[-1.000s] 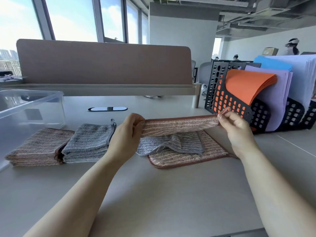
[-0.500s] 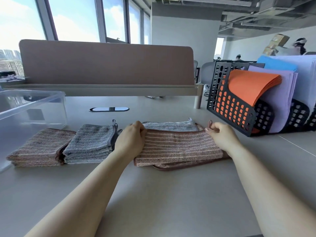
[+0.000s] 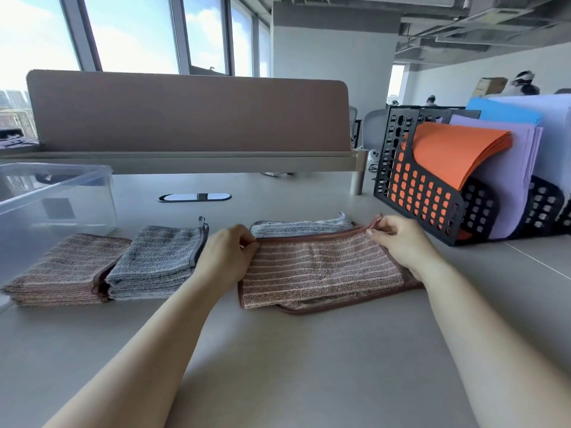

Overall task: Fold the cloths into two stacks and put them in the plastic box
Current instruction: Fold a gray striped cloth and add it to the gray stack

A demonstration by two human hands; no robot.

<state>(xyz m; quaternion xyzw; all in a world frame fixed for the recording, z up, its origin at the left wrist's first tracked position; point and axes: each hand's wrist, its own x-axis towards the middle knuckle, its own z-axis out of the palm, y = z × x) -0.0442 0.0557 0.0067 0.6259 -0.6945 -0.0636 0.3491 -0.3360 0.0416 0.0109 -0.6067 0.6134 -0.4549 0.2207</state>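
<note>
left hand (image 3: 228,257): fingers (image 3: 247,244) pinch far-left corner of brown striped cloth (image 3: 318,273).
right hand (image 3: 401,242): fingers (image 3: 378,234) pinch far-right corner, by the loop.
cloth spot: flat on bench (image 3: 309,366), between both hands; grey cloth (image 3: 299,227) peeks out just past fingers.
feel: soft, light, floppy, prob. not slippy. Grab at corners.
stacks: brown stack (image 3: 61,270) & grey stack (image 3: 157,257) left of left fingers; plastic box (image 3: 61,193) beyond.

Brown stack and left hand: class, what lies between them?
Head view: the grey stack lies between the brown stack and the left hand.
</note>
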